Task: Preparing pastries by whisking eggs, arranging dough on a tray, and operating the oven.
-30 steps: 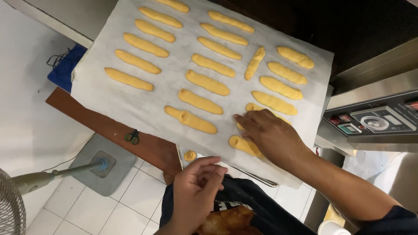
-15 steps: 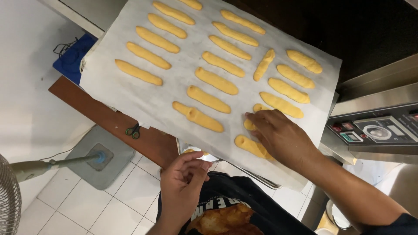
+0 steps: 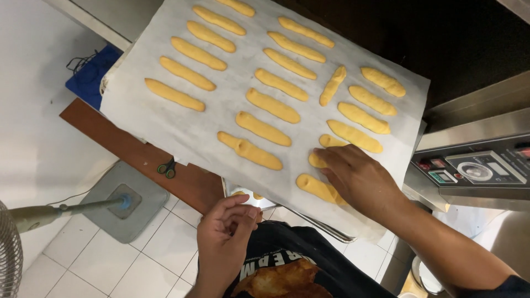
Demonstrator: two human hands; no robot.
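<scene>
Dough sticks (image 3: 273, 105), yellow and long, lie in rows on white baking paper (image 3: 165, 124) over a tray. At the right is a grey control panel (image 3: 469, 168) with a round dial. The right hand (image 3: 361, 179) lies flat on the paper, fingers together, touching one stick near the edge. The left hand (image 3: 223, 237) hangs below the tray edge, fingers loosely curled, holding nothing. Below is tiled floor (image 3: 99, 259).

I see a metal tray (image 3: 323, 226) as the carrier, only its near edge showing under a sheet of white baking paper (image 3: 182, 124). On the paper lie rows of long yellow dough fingers (image 3: 273, 105), most parallel, one tilted (image 3: 333, 86). A brown wooden board (image 3: 138, 154) below bears small scissors (image 3: 167, 168).
</scene>
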